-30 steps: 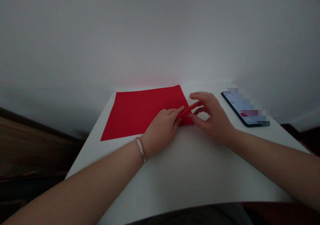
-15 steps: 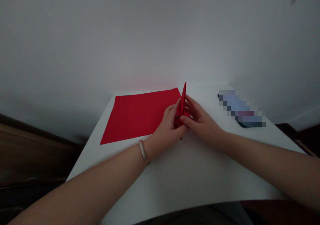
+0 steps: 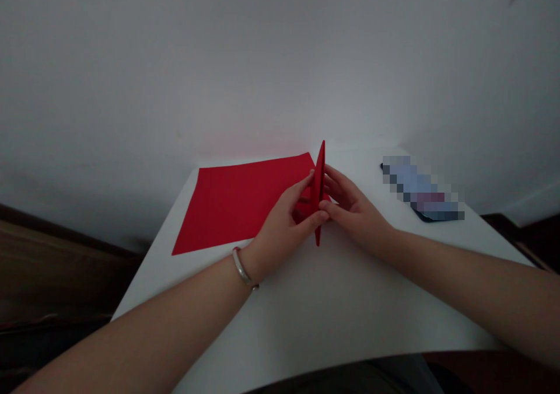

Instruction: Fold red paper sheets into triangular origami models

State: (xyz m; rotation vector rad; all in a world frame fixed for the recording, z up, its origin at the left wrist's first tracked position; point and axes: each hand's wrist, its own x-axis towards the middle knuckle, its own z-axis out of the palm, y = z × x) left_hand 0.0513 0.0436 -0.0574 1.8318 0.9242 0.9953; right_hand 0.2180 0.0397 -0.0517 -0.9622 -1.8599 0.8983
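Between my two hands stands a folded piece of red paper (image 3: 320, 172), upright and seen almost edge-on, narrow and pointed at its top and bottom ends. My left hand (image 3: 284, 213) closes on its left face, with fingertips high up and thumb low near the near edge. From the right, my right hand (image 3: 354, 207) grips the same folded paper, its thumb close to the left thumb and its other fingers partly hidden behind the paper. A flat red sheet of paper (image 3: 236, 201) lies to the left, its right part hidden behind my left hand.
The white table (image 3: 280, 324) carries everything and its far side meets a pale wall (image 3: 262, 61). At the right lies a phone-like flat object (image 3: 420, 189), its surface blurred out by blocks. A silver bracelet (image 3: 242, 268) circles my left wrist. Something wooden (image 3: 56, 265) stands beyond the table's left edge.
My left hand has shifted slightly left, and its thumb has drawn back a little along the folded paper. More of the paper's lower end shows now. My right hand has barely moved.
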